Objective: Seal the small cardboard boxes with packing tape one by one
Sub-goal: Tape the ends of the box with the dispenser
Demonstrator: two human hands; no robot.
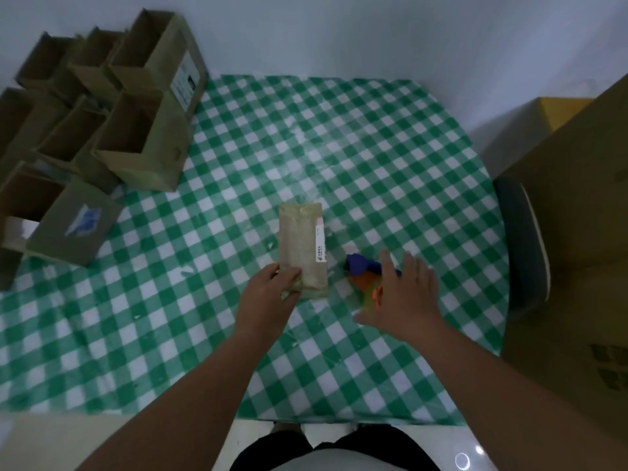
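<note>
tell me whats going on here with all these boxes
A person is sealing small cardboard boxes at a table with a green checked cloth. The left hand grips the near end of one closed box lying in the middle. The right hand, fingers spread, reaches over the blue and orange tape dispenser beside it, not yet gripping it. A cluster of open boxes waits at the far left.

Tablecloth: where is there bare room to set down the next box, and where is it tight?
Bare tablecloth lies beyond the closed box, toward the wall, and at near left, between the left hand and the open boxes. It is crowded at far left among those boxes, and at the right hand over the tape dispenser.
</note>
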